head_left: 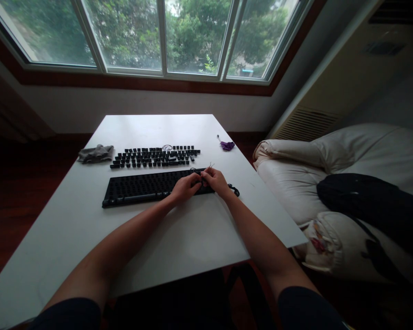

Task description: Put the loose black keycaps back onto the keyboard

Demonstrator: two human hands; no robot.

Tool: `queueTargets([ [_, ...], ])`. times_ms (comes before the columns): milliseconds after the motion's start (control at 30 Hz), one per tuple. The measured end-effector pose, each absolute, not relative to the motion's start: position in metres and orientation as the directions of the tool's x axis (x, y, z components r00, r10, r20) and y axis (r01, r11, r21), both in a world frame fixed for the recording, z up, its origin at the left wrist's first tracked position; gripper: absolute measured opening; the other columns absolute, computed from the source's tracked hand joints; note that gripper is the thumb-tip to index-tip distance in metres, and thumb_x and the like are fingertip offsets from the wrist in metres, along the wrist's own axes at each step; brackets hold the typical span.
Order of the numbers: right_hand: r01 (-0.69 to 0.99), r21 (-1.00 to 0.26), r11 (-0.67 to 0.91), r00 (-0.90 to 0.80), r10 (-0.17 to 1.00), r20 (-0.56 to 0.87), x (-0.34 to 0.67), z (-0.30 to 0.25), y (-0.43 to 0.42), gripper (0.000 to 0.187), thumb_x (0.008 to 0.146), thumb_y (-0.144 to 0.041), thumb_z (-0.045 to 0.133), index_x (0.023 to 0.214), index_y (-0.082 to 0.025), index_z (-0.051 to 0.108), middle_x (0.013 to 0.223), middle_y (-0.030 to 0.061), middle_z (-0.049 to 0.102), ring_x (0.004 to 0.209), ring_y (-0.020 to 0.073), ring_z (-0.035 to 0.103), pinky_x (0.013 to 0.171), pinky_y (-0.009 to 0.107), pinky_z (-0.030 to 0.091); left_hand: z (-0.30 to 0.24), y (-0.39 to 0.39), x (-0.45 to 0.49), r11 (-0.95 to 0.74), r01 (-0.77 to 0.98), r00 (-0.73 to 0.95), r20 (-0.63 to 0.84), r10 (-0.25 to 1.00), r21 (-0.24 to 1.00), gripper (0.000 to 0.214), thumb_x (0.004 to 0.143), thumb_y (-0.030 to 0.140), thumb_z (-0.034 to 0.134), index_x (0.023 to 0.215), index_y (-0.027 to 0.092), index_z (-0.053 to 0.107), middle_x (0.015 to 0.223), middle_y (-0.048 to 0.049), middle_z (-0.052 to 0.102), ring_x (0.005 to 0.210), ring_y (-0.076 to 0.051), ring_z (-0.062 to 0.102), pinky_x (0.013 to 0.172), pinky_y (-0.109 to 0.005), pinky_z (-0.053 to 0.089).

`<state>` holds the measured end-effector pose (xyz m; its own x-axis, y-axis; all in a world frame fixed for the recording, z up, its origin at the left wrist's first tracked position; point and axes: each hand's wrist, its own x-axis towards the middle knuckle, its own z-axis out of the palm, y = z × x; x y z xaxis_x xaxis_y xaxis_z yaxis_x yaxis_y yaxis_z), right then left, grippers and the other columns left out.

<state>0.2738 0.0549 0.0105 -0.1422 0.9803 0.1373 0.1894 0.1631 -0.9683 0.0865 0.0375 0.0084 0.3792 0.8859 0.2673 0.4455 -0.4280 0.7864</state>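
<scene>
A black keyboard [141,188] with its keycaps off lies across the middle of the white table [89,220]. Behind it, several loose black keycaps [154,156] are laid out in rows. Both hands meet over the keyboard's right end. My left hand [186,187] is curled closed, and its fingertips touch my right hand. My right hand [216,181] pinches a thin wire tool [210,166] that pokes up above its fingers. The black keyboard cable [234,189] loops out just right of my right wrist.
A grey cloth [95,153] lies at the table's left, beside the keycaps. A small purple object [226,145] sits near the right edge. A white beanbag [330,183] with a dark garment [371,201] on it stands close on the right. Windows [158,36] line the far wall.
</scene>
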Motion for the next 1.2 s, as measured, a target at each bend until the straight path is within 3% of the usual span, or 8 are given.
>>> queueTargets([
  [1200, 0.192, -0.969, 0.154, -0.136, 0.982, 0.129, 0.273, 0.0093, 0.0555, 0.036, 0.084, -0.056, 0.065, 0.081, -0.021, 0.058, 0.056, -0.0021, 0.06, 0.05, 0.0146, 0.055, 0.053, 0.027, 0.044, 0.0052, 0.0391, 0.0857, -0.466, 0.452, 0.402, 0.293, 0.867, 0.761, 0.015, 0.09, 0.031, 0.061, 0.1, 0.022, 0.067, 0.077, 0.0026, 0.066, 0.064, -0.012, 0.053, 0.063, -0.022, 0.04],
])
